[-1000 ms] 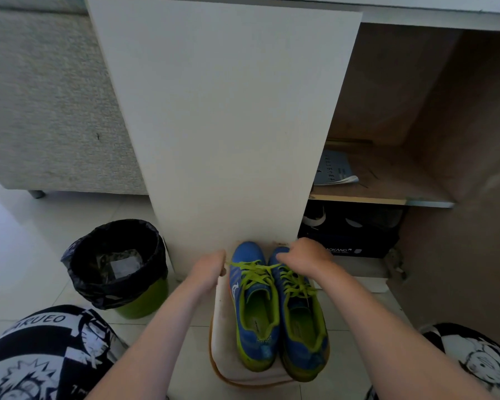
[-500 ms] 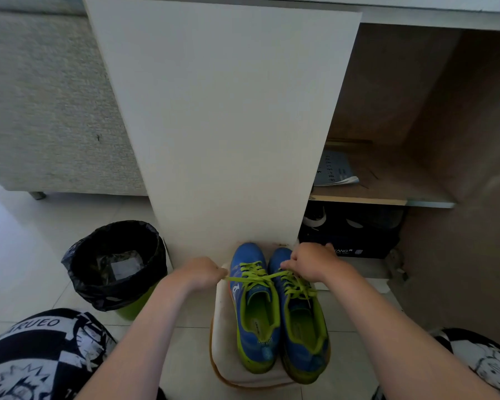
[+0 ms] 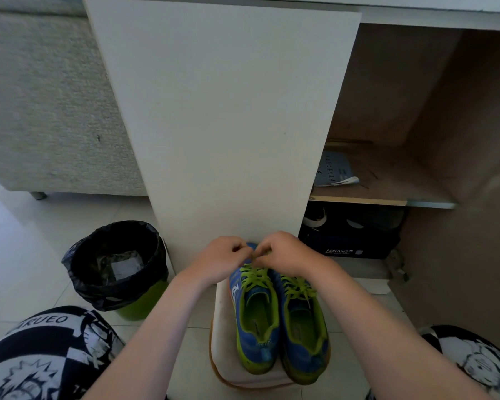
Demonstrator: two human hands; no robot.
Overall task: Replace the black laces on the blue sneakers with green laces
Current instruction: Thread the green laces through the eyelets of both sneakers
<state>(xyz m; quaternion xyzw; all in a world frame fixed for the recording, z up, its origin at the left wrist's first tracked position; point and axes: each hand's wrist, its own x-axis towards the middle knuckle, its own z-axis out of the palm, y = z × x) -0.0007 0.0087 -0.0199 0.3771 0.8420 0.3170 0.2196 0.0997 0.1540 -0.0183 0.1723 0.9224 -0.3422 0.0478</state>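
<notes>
Low and centre, on a white padded stool (image 3: 225,359): blue sneakers (image 3: 257,330), side by side, toes toward the white cabinet door (image 3: 225,111). Both threaded with green laces (image 3: 254,278); no black lace anywhere in sight.

Above the far end of the lacing on the left-lying shoe: left hand (image 3: 221,261) and right hand (image 3: 285,252), knuckles up, fingertips nearly touching. Fingers of both curled tight, clamped on the loose lace ends as far as can be made out; the strand itself mostly hidden under the knuckles. Looks like knot-tying on that shoe; the other one seems tied already.

Handling, as a judgement: lace light, limp and flat-woven, with no stiffness of its own, likely to slip out of a loose pinch. Best taken close to the top eyelets, short of the tips, between thumb and forefinger, with even pull on both sides. Shoes light too, soft in the upper, liable to slide on the stool under a hard tug; worth pulling upward and apart rather than toward the body.

Off to the left: bin (image 3: 116,269) with a black liner.
</notes>
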